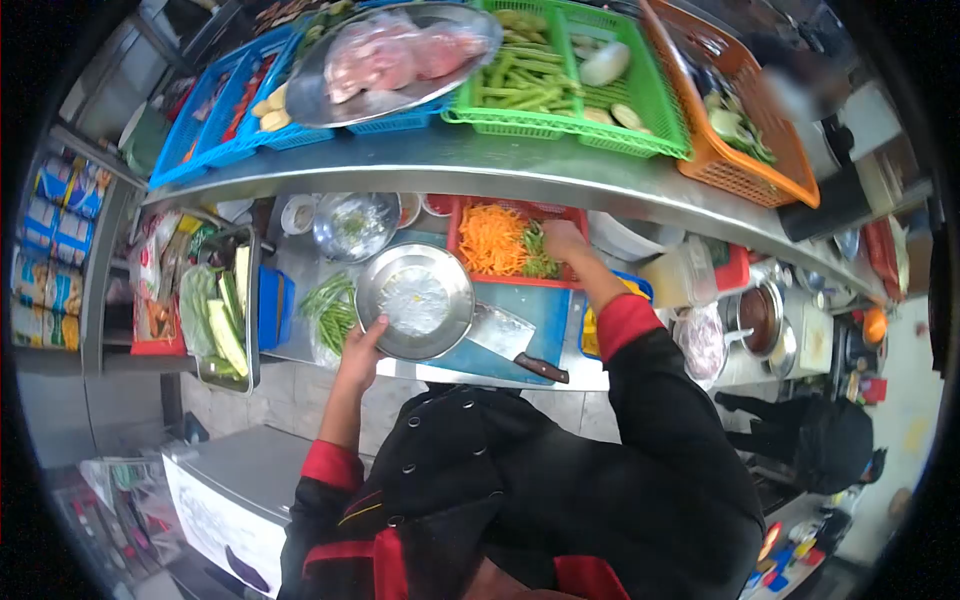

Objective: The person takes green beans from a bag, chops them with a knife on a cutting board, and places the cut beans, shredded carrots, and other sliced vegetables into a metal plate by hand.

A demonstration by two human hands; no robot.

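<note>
My left hand [365,352] grips the near left rim of a round metal bowl [415,302], which has a few small bits inside. My right hand [565,243] reaches into the right side of a red basket [520,281], at the chopped greens [541,255]; its fingertips are hidden there. Shredded orange carrot [490,238] fills the basket's left part. Right of the bowl, a cleaver [503,333] with a wooden handle lies on the blue cutting board [540,305]. Green beans in a plastic bag [332,315] lie left of the bowl.
Above the counter, a steel shelf [420,165] holds blue, green and orange baskets and a metal platter of meat [390,60]. A tray of zucchini [228,310] stands left. Tubs and a sauce pot [762,310] stand right. Another person [835,440] is at far right.
</note>
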